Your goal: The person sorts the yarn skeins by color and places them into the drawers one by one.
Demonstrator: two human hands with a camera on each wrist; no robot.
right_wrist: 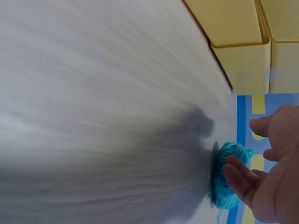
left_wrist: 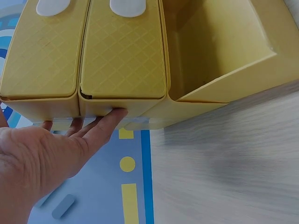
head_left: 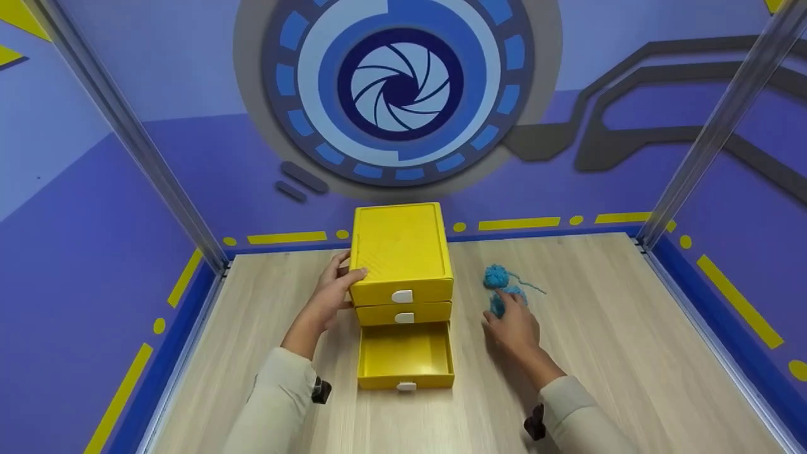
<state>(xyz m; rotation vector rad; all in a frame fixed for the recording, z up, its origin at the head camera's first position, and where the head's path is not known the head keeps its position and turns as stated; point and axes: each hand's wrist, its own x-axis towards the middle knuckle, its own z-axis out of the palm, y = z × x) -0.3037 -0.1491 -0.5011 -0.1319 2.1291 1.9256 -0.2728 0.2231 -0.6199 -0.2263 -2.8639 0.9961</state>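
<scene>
Left hand (head_left: 326, 294) braced, fingers along the left side of the yellow drawer unit (head_left: 400, 243); over on its right, the right hand (head_left: 517, 326), clearly nearer, spreads loose fingers above the near blue yarn ball (head_left: 497, 306), contact impossible to call, the far ball (head_left: 496, 275) just beyond, and the pulled-out bottom drawer (head_left: 406, 353) off to that hand's left

Showing yellow on a drawer unit (head_left: 398, 243), white on its handles (head_left: 402, 296), diamond crosshatching on its fronts (left_wrist: 124, 60); displaying turquoise-blue on the yarn (head_left: 496, 276), pale woodgrain across the table (head_left: 586, 315).
</scene>
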